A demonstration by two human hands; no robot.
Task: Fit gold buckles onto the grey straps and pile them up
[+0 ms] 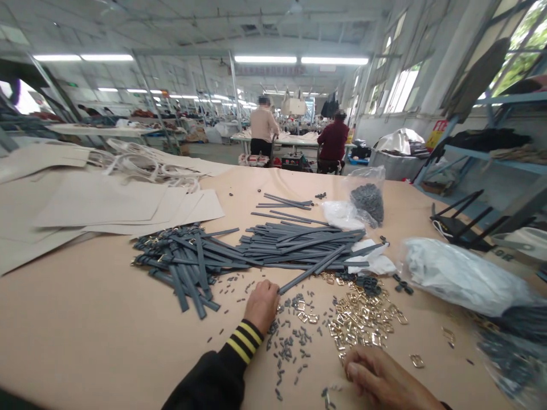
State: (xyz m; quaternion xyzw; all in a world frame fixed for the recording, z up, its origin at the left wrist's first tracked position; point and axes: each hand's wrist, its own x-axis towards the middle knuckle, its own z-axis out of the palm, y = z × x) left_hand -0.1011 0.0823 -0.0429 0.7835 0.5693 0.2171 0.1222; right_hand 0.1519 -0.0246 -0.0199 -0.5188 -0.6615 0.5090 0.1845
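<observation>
My left hand [261, 306], in a black sleeve with yellow stripes, grips the end of a long grey strap [311, 270] that slants up and to the right. A large pile of similar grey straps [200, 256] with metal buckles on some ends lies beyond it. My right hand [378, 378] sits at the bottom edge with its fingers curled, close to a spread of gold metal buckles [361, 322]. Small grey strap pieces [288, 341] are scattered between my hands. Whether my right fingers hold a small piece is hidden.
The long table is covered in tan paper [85, 319]. Stacked beige fabric panels [119, 205] and white cords lie to the left. Plastic bags [461, 276] lie to the right. Farther off, two seated people [333, 142] work in a large factory hall with long tables and shelving.
</observation>
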